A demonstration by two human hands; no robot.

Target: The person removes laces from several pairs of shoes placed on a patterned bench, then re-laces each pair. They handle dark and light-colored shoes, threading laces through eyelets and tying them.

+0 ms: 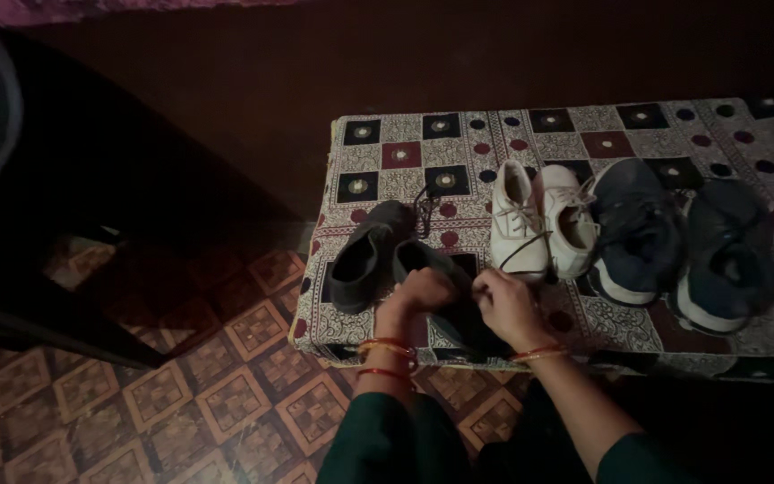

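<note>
Both of my hands work on a dark grey shoe at the front edge of a patterned bench. My left hand is closed on the shoe's upper. My right hand pinches at its lace area, fingers closed; the lace itself is hard to see. The matching dark grey shoe lies just to the left, its opening facing me, with loose laces trailing behind it. Both wrists wear red and gold bangles.
A pair of white lace-up shoes stands right of my hands, then a pair of dark blue sneakers with white soles. A dark piece of furniture fills the left. The floor has brown patterned tiles.
</note>
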